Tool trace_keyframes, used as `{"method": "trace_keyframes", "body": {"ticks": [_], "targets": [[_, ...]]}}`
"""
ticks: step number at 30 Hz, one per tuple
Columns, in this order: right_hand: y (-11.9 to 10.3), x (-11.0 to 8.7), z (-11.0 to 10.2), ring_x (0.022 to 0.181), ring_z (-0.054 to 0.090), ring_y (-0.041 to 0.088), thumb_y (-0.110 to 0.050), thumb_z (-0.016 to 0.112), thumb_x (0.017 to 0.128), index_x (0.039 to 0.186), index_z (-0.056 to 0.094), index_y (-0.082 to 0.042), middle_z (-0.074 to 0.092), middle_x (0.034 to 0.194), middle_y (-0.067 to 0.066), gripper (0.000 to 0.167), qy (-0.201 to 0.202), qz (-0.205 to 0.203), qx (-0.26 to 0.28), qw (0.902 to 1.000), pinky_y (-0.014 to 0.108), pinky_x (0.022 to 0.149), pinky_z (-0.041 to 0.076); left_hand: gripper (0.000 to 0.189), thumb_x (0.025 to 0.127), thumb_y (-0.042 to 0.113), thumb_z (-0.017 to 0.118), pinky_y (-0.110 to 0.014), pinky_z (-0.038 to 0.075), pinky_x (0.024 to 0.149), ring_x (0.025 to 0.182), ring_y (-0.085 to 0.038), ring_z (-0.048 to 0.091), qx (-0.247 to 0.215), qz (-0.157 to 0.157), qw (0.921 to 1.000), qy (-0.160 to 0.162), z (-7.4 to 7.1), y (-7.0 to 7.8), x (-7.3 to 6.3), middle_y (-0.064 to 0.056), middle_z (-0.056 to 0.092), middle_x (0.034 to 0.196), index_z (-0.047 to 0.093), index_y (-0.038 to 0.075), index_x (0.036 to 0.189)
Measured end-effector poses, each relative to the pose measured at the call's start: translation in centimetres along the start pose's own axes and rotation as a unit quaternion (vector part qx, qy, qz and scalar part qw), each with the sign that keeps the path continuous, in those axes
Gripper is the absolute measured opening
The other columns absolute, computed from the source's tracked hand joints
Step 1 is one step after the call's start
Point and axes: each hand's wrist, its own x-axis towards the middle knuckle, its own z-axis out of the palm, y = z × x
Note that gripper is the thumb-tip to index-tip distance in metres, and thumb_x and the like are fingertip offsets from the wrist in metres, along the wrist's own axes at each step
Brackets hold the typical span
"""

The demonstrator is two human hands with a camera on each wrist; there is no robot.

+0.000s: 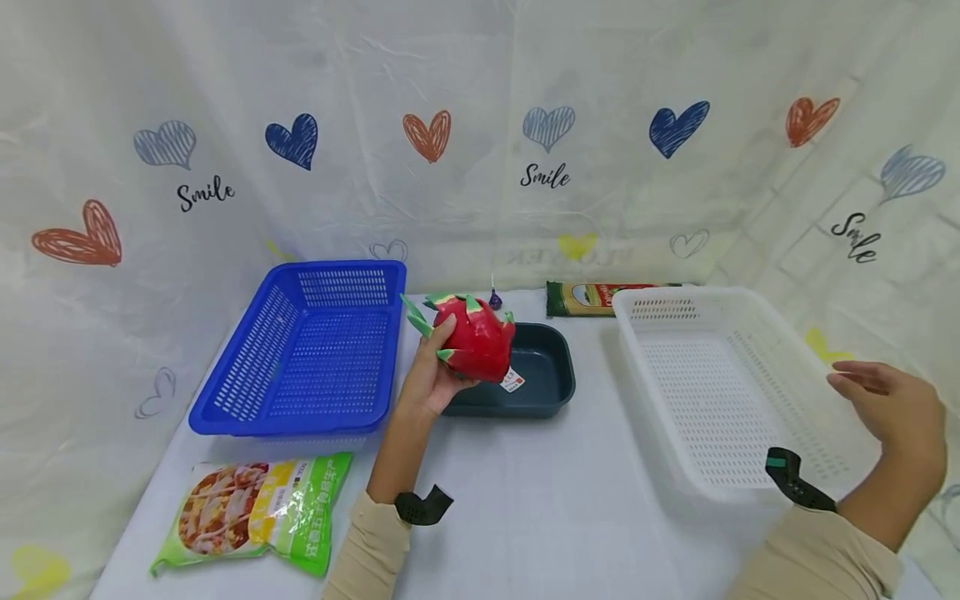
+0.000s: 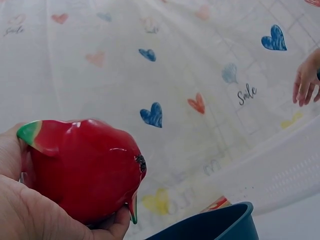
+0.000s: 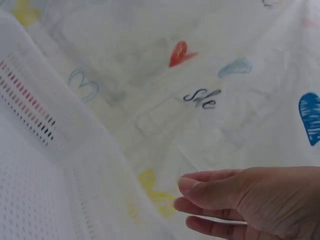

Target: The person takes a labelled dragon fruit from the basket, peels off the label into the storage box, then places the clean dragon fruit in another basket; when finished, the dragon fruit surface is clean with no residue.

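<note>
A red dragon fruit point(image 1: 480, 340) with green-tipped scales is gripped by my left hand point(image 1: 429, 379), thumb on the near side. It hangs over the dark teal tray point(image 1: 546, 400), overlapping its left part in the head view. In the left wrist view the fruit point(image 2: 90, 170) fills the palm, fingers curled beneath it. My right hand point(image 1: 896, 412) holds nothing and hovers by the right rim of the white basket point(image 1: 637, 375). Its fingers point(image 3: 210, 227) are loosely extended in the right wrist view.
A blue basket point(image 1: 337, 358) stands at the left, with a green and yellow food bag point(image 1: 251, 512) before it. A green and red packet point(image 1: 585, 300) lies at the back, partly behind the white basket. A small purple object point(image 1: 495, 300) sits near the back curtain.
</note>
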Motion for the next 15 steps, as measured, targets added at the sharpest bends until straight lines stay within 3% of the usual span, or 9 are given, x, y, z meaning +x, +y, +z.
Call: {"method": "trace_keyframes", "body": {"ticks": [2,3,7,12,15], "targets": [[1.0,0.2,0.0,0.122,0.040,0.057,-0.034,0.049,0.101,0.138,0.041,0.010,0.057,0.128,0.030,0.058,-0.011,0.009,-0.030,0.9994,0.067,0.095,0.036,0.054,0.094,0.027,0.061,-0.047,0.050,0.098,0.135,-0.026,0.039,0.006,0.000,1.0000,0.004,-0.1,0.1,0.0,-0.004,0.043,0.145,0.036,0.029,0.142],[1.5,0.3,0.0,0.122,0.039,0.058,-0.032,0.049,0.102,0.139,0.039,0.011,0.042,0.137,0.034,0.058,-0.019,0.012,-0.045,0.9987,0.067,0.095,0.036,0.055,0.094,0.027,0.061,-0.047,0.050,0.098,0.135,-0.026,0.039,0.009,0.001,0.9999,0.004,-0.1,0.1,0.0,-0.004,0.042,0.145,0.036,0.029,0.143],[2.9,0.6,0.1,0.122,0.036,0.061,-0.028,0.052,0.100,0.142,0.029,0.013,0.037,0.137,0.038,0.063,-0.049,0.028,-0.052,0.9970,0.067,0.097,0.035,0.057,0.094,0.027,0.061,-0.047,0.051,0.097,0.136,-0.025,0.038,0.014,0.005,0.9999,0.000,-0.2,0.2,-0.1,-0.004,0.042,0.146,0.034,0.029,0.143],[4.0,0.9,0.4,0.117,0.042,0.058,-0.022,0.052,0.099,0.137,0.036,0.014,0.045,0.131,0.038,0.055,-0.042,0.032,-0.053,0.9972,0.061,0.091,0.040,0.056,0.094,0.027,0.061,-0.047,0.051,0.097,0.136,-0.026,0.038,0.012,0.006,0.9999,-0.004,-0.3,0.1,-0.1,-0.004,0.042,0.146,0.034,0.029,0.143],[4.8,1.1,0.4,0.120,0.038,0.060,-0.030,0.051,0.100,0.135,0.039,0.012,0.039,0.134,0.041,0.057,-0.046,0.011,-0.075,0.9961,0.062,0.095,0.037,0.056,0.094,0.027,0.061,-0.048,0.050,0.098,0.136,-0.025,0.038,0.011,0.005,0.9999,-0.002,-0.3,0.0,0.0,-0.004,0.042,0.146,0.034,0.029,0.144]]}}
